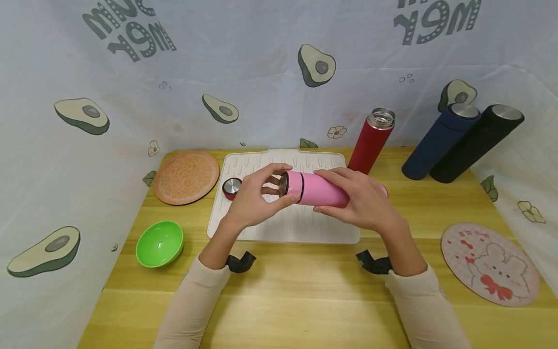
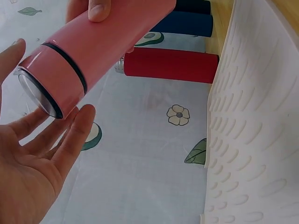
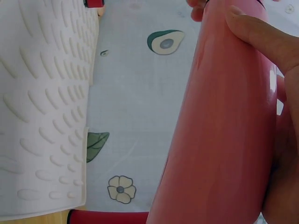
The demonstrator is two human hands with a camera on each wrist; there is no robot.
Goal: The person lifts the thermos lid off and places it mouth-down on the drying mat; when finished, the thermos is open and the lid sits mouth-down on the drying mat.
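A pink thermos bottle [image 1: 320, 190] is held on its side above the white ridged mat, its capped end pointing left. My right hand [image 1: 365, 198] grips the body, thumb on the near side and fingers over the top. At the other end my left hand [image 1: 255, 196] surrounds the pink cap [image 2: 56, 77] with spread, relaxed fingers [image 2: 74, 135]. In the left wrist view the fingertips lie right at the cap's rim, while the thumb stands off to one side. The cap sits on the bottle, with a black ring at the seam.
On the white mat [image 1: 283, 228] lies a small red lid [image 1: 232, 188] with a steel top. An uncapped red thermos [image 1: 370, 145] stands behind; navy [image 1: 438, 145] and black [image 1: 475, 145] ones stand right. An orange round mat [image 1: 186, 177], green bowl [image 1: 160, 244] and rabbit mat [image 1: 490, 264] flank them.
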